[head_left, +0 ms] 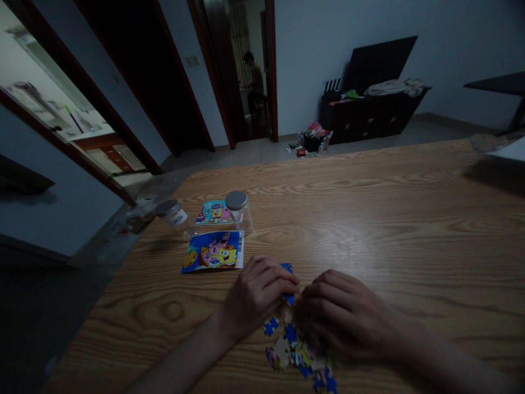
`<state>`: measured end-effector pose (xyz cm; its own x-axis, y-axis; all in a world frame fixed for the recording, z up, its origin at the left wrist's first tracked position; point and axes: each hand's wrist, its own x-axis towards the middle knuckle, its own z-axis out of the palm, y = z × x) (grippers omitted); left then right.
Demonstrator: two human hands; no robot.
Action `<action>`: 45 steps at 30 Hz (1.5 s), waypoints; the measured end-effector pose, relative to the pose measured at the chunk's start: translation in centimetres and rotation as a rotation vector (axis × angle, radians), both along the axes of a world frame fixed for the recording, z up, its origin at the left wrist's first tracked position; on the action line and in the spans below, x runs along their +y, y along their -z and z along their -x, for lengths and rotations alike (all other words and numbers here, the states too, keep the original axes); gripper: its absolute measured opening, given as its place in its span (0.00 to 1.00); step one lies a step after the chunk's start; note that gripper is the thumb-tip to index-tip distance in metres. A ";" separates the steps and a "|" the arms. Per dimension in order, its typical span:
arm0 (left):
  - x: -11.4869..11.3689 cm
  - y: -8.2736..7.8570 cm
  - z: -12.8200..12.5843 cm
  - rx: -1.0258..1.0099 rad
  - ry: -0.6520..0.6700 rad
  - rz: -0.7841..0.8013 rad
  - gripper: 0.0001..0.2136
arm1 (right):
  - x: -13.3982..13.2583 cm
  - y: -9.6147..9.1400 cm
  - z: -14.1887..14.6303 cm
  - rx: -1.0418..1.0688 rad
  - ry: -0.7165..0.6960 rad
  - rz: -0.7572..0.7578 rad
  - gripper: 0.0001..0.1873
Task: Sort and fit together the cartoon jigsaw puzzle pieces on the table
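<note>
My left hand [262, 287] rests on the table with its fingers together over joined blue jigsaw pieces [289, 299]; part of them is hidden under the fingers. Close beside it on the right, my right hand [348, 312] is curled with the fingertips pointing down; whatever they pinch is hidden and slightly blurred. Below and between both hands lies a loose heap of jigsaw pieces [301, 353], some blue or multicoloured, others showing plain backs. A single blue jigsaw piece [270, 326] lies apart at the heap's upper left.
Beyond my left hand lie a blue cartoon picture card [214, 251] and a second cartoon card [213, 212]. A clear jar [245, 219] with a grey lid stands there; another jar [177, 217] leans left. The wooden table [369, 219] ends at the far edge. A person [256, 82] sits beyond the doorway.
</note>
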<state>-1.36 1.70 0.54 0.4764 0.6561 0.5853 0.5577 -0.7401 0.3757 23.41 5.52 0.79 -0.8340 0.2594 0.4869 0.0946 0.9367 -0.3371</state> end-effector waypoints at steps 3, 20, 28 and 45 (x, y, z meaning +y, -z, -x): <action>0.0 -0.2 -0.1 -0.007 0.006 -0.022 0.05 | 0.2 0.7 -0.2 0.036 0.081 0.070 0.10; -1.9 0.0 -1.5 -0.110 0.051 0.009 0.09 | -1.1 -0.3 -0.3 0.120 0.046 0.132 0.03; -1.9 0.0 -1.3 -0.072 0.005 0.174 0.17 | -0.3 0.5 -0.7 0.181 0.105 0.020 0.06; 0.2 0.8 -0.4 0.100 -0.271 0.257 0.11 | 3.1 1.7 -1.8 0.009 0.264 0.275 0.05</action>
